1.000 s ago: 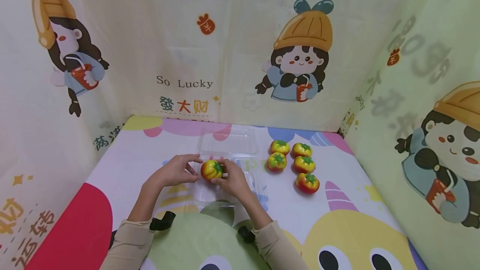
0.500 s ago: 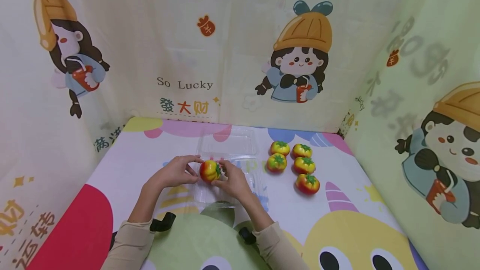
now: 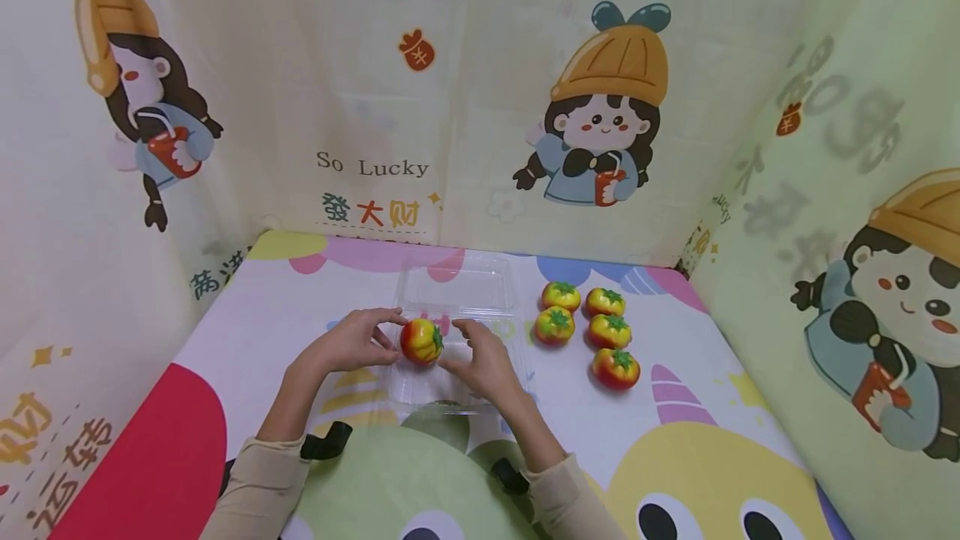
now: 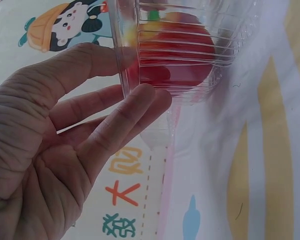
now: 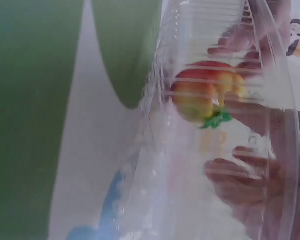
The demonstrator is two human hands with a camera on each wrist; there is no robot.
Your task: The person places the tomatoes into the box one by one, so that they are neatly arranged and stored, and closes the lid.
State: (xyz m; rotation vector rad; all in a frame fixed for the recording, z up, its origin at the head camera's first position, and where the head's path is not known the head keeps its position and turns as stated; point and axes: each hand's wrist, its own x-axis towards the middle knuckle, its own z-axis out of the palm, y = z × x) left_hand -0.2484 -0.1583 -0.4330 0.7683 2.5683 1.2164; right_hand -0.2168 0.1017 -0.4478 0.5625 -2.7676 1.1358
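Observation:
A red-and-yellow tomato (image 3: 422, 341) with a green leafy top lies tilted on its side in the left part of a clear plastic box (image 3: 459, 390). My left hand (image 3: 354, 343) holds the box's left rim; in the left wrist view, digits of this hand (image 4: 65, 130) lie on both sides of the rim. Just right of the tomato, my right hand (image 3: 484, 359) has its thumb and fingers spread, with a gap to the fruit. Through the box wall in the right wrist view, the tomato (image 5: 202, 92) shows its leafy top towards the right hand.
Several matching tomatoes (image 3: 615, 368) stand in a loose group on the table to the right. The box's clear lid (image 3: 455, 284) lies folded open at the back. Printed curtains (image 3: 480, 107) enclose the table (image 3: 277, 340) at the back and sides.
The tomato has tipped so its leafy top faces right. My right hand has let go of it and drawn back slightly to the right. The left hand stays put.

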